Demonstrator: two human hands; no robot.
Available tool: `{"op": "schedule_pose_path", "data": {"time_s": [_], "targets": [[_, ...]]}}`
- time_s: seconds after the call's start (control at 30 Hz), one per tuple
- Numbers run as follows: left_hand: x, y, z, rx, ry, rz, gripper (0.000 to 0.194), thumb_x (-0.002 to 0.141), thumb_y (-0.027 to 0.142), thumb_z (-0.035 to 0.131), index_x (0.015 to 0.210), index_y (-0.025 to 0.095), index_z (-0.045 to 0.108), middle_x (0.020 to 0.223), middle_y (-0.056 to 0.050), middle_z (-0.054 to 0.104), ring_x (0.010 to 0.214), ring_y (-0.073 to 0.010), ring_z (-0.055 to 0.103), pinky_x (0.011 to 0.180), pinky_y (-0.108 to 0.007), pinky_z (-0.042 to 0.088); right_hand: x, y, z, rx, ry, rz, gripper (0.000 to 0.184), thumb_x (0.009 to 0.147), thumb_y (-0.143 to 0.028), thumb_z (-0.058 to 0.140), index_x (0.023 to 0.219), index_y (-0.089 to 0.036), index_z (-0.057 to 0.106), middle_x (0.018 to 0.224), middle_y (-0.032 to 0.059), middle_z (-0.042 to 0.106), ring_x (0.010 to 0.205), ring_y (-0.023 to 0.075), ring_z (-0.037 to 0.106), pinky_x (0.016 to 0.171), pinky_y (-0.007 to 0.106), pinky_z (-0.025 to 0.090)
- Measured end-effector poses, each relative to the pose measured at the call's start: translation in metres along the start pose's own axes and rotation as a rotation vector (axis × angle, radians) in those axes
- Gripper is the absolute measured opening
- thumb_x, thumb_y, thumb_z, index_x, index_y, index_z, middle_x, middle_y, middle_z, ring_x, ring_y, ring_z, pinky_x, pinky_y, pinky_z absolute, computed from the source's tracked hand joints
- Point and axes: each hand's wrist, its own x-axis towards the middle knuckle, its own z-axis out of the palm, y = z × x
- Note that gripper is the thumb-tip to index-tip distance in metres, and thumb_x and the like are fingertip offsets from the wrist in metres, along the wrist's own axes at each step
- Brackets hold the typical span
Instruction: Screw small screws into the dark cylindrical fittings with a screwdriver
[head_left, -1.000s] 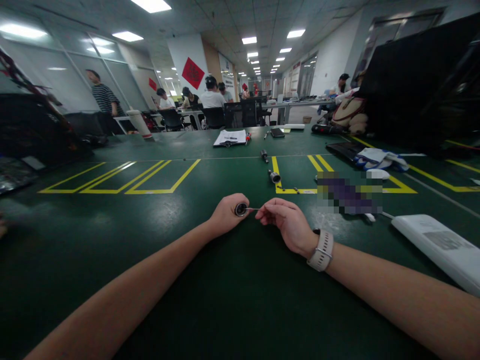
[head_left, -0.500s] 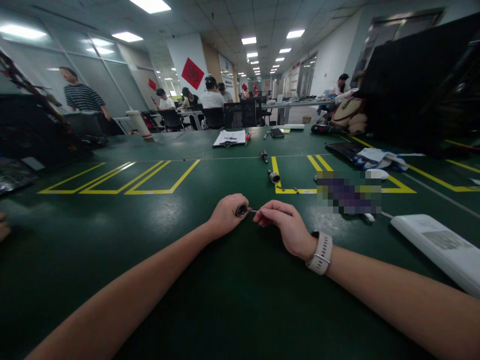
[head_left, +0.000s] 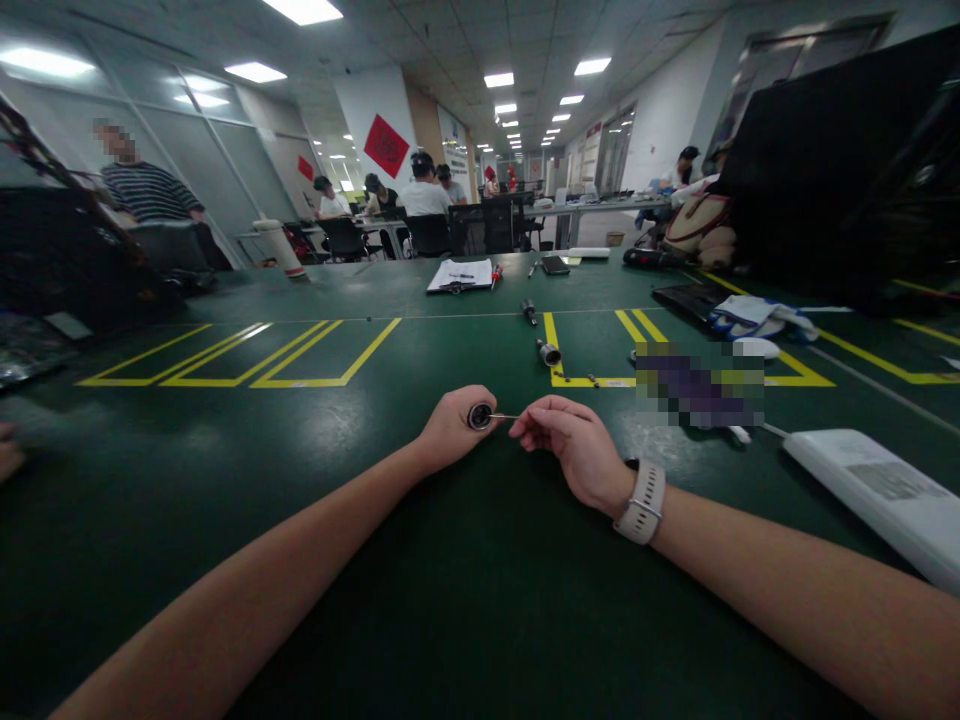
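My left hand (head_left: 451, 428) rests on the green table (head_left: 315, 500) with its fingers wrapped round a small round metal part (head_left: 480, 416), whose dark open end faces me. My right hand (head_left: 571, 445), with a pale watch on its wrist, pinches a thin metal tool (head_left: 506, 416) whose tip reaches into that round part. Both forearms lie on the table in front of me.
Beyond my hands lie two small metal cylinders (head_left: 548, 352), a clipboard with papers (head_left: 460, 275), a phone (head_left: 555, 265) and yellow floor-tape boxes (head_left: 247, 357). A white flat device (head_left: 877, 490) lies at right, gloves (head_left: 750, 316) farther back. People sit at far tables; another person's hand (head_left: 9, 452) shows at left.
My hands have stayed almost in place, with only a slight shift of the right hand and its thin tool. The person in the striped shirt at the back left has walked further left.
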Motion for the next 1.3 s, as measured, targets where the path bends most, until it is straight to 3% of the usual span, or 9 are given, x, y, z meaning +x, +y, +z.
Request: {"op": "schedule_pose_path", "data": {"time_s": [0.23, 0.57, 0.93, 1.3], "targets": [[0.0, 0.0005, 0.0018, 0.132, 0.018, 0.001, 0.017, 0.078, 0.024, 0.054, 0.064, 0.017, 0.048, 0.062, 0.003, 0.046, 0.057, -0.0102, 0.044, 0.053, -0.022, 0.034, -0.0036, 0.0038, 0.0018, -0.215, -0.002, -0.113, 0.013, 0.077, -0.024, 0.056, 0.07, -0.017, 0.065, 0.072, 0.0019, 0.066, 0.063, 0.0128, 0.055, 0.062, 0.028, 0.041], [-0.0013, -0.0023, 0.0003, 0.024, 0.015, 0.027, 0.014, 0.075, 0.02, 0.057, 0.065, 0.017, 0.048, 0.063, 0.003, 0.047, 0.057, -0.0095, 0.044, 0.054, -0.022, 0.035, -0.0002, -0.0005, -0.0017, -0.002, -0.035, 0.025, 0.01, 0.074, -0.022, 0.059, 0.069, -0.015, 0.064, 0.07, 0.0033, 0.067, 0.062, 0.0129, 0.055, 0.062, 0.028, 0.041], [0.0009, -0.0008, 0.0012, 0.076, 0.065, 0.001, 0.019, 0.077, 0.023, 0.057, 0.063, 0.016, 0.047, 0.061, 0.004, 0.045, 0.056, -0.0091, 0.043, 0.053, -0.022, 0.034, -0.0046, 0.0031, 0.0023, -0.242, -0.051, -0.103, 0.011, 0.078, -0.024, 0.057, 0.074, -0.017, 0.065, 0.077, 0.0023, 0.066, 0.068, 0.0131, 0.056, 0.064, 0.029, 0.042], [-0.0001, -0.0027, 0.001, -0.018, 0.049, -0.003, 0.02, 0.076, 0.027, 0.059, 0.064, 0.016, 0.047, 0.063, 0.003, 0.047, 0.056, -0.0087, 0.043, 0.052, -0.02, 0.034, 0.0008, -0.004, 0.0004, 0.05, -0.016, 0.06, 0.011, 0.071, -0.022, 0.058, 0.065, -0.014, 0.064, 0.069, 0.0046, 0.068, 0.058, 0.0118, 0.055, 0.059, 0.027, 0.04]]}}
